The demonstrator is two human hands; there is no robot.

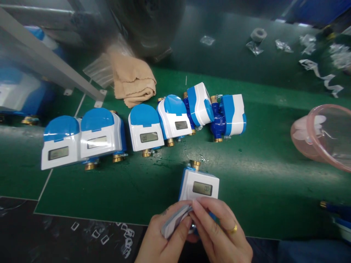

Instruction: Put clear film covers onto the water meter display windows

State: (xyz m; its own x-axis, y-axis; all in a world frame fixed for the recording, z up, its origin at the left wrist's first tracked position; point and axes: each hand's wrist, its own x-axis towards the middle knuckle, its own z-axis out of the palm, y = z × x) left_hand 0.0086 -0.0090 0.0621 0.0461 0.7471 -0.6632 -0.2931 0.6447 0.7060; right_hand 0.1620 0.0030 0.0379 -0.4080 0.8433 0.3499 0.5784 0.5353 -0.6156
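At the bottom centre, my left hand (166,233) is closed on a stack of thin cards (176,220), held at a tilt. My right hand (222,232) pinches the upper right end of the same stack and wears a gold ring. Just beyond my hands lies a white and blue meter (200,182) with a brass fitting and a small display; its near part is hidden by my hands. Behind it a row of meters stands on the green mat, among them a white one with a blue lid (146,128) and one turned sideways (233,115).
A folded tan cloth (134,78) lies behind the row. On the right stands a pink transparent container (314,135). A roll of tape (258,34) and plastic scraps lie at the back right. A grey metal post (52,54) slants across the left.
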